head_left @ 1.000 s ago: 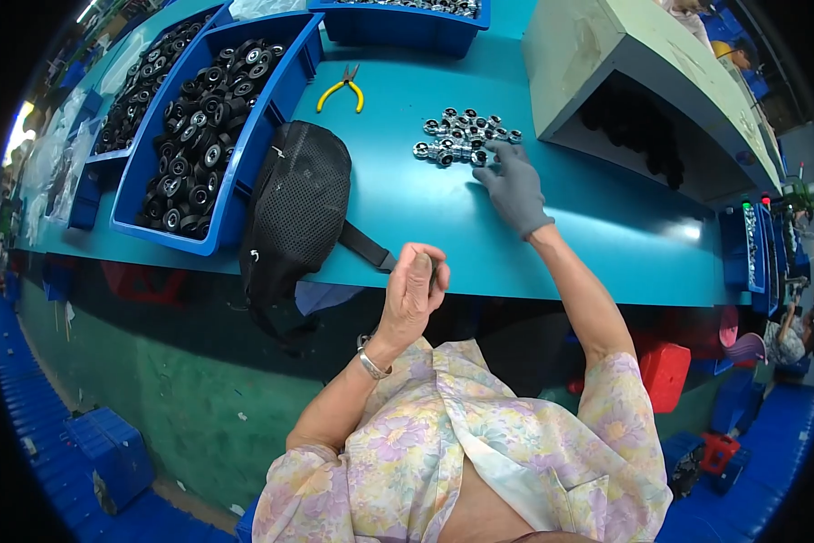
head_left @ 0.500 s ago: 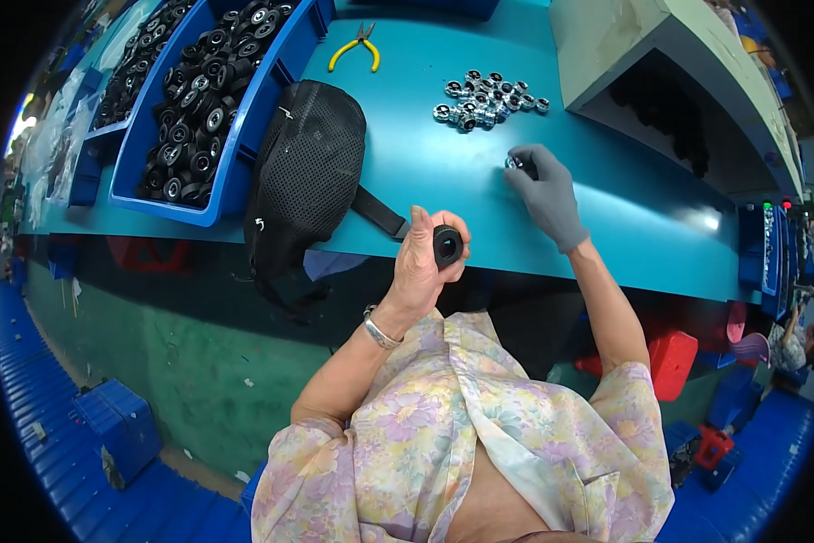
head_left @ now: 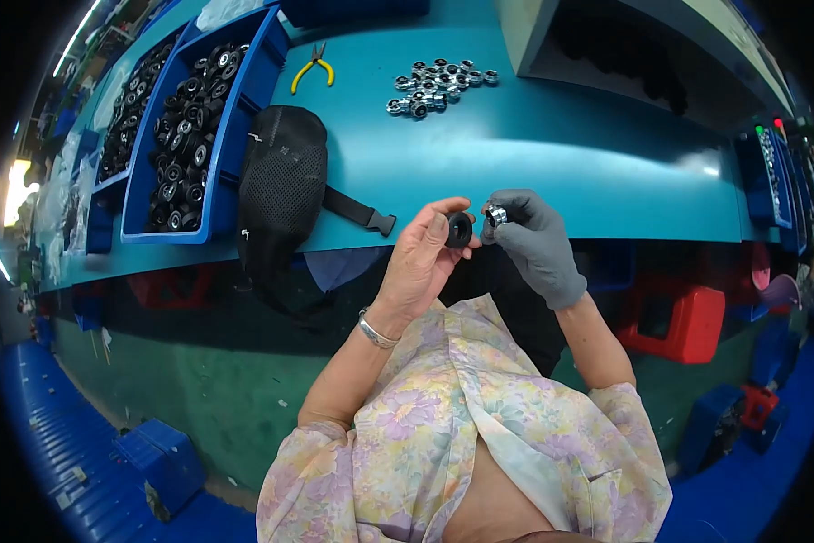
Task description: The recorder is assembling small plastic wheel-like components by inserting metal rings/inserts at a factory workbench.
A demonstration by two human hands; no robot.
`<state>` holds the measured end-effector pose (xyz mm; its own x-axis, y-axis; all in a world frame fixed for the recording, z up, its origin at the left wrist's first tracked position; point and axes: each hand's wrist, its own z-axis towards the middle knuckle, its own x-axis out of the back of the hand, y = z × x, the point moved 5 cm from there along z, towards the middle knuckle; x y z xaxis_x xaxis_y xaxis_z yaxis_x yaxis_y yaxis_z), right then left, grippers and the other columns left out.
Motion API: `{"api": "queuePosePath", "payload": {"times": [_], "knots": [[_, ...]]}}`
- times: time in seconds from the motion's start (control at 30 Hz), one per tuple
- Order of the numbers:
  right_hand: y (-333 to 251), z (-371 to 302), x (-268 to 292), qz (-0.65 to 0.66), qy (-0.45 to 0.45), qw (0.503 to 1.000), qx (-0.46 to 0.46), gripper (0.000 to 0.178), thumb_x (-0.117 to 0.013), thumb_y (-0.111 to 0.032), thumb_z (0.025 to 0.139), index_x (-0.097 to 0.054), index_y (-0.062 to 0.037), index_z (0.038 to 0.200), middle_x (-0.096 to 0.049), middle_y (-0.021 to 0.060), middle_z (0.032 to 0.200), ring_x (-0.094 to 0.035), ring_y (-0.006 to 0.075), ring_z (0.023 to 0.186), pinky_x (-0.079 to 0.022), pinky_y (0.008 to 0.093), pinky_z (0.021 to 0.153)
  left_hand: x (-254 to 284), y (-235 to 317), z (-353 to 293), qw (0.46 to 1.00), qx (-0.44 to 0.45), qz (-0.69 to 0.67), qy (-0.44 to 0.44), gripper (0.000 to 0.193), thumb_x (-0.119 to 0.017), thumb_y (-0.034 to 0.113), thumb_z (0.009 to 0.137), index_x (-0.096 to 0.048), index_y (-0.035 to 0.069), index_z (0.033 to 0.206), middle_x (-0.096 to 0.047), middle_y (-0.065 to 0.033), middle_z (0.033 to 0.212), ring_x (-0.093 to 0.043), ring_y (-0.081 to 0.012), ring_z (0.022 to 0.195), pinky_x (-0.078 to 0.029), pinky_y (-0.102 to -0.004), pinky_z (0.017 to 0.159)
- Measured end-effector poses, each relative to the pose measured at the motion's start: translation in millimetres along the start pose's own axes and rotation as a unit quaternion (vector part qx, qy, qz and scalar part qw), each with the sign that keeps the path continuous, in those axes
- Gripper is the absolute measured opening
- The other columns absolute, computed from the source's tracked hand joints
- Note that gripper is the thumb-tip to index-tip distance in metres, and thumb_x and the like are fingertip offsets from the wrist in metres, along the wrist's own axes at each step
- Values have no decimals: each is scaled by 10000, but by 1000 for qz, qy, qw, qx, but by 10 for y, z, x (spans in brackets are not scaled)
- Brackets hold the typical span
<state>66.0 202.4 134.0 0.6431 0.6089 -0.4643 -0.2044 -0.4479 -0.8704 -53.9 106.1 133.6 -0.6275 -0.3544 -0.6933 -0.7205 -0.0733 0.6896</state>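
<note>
Bare, with a bracelet at the wrist, my left hand (head_left: 419,254) grips a black ring-shaped tyre (head_left: 459,230) between thumb and fingers. Its hole faces right. Just across a small gap, my right hand (head_left: 541,249) in a grey glove pinches a small shiny chrome wheel hub (head_left: 495,215). The two parts are close together but apart, above the front edge of the table. Farther back on the table lies a loose pile of similar chrome hubs (head_left: 436,90).
Blue bins (head_left: 215,185) of black wheels stand at the left. A black mesh waist bag (head_left: 285,167) with a buckled strap lies beside them. Yellow-handled pliers (head_left: 326,74) rest behind it. A pale housing (head_left: 521,34) stands back right; a red stool (head_left: 696,324) is below the table.
My right hand has come back from near the pile toward my left hand, bringing the chrome hub. My left hand has turned the tyre toward it. The whole view has shifted slightly.
</note>
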Motion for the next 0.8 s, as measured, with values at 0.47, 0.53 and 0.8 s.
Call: {"api": "queuePosePath", "payload": {"times": [0.47, 0.53, 0.8], "knots": [[-171, -594, 75, -88, 32, 989, 117, 293, -662, 71, 794, -575, 9, 1067, -619, 62, 997, -616, 112, 877, -520, 264, 787, -331, -232, -159, 997, -2, 54, -56, 441, -661, 286, 903, -535, 9, 1222, -615, -70, 1051, -614, -145, 906, -512, -277, 762], [-187, -630, 70, -120, 33, 977, 171, 311, -700, 87, 753, -594, -15, 1026, -623, 58, 983, -619, 124, 860, -518, 272, 752, -383, -260, -184, 997, -11, 62, -51, 447, -678, 279, 892, -533, 10, 1218, -604, -60, 1085, -604, -134, 919, -510, -278, 772], [-318, -747, 89, -294, 46, 901, 315, 325, -764, 26, 711, -630, -74, 990, -605, 72, 948, -618, 188, 821, -512, 284, 697, -473, -328, -255, 994, -14, 106, -37, 439, -741, 216, 846, -557, 4, 1183, -622, -33, 1002, -583, -83, 867, -484, -208, 777]]}}
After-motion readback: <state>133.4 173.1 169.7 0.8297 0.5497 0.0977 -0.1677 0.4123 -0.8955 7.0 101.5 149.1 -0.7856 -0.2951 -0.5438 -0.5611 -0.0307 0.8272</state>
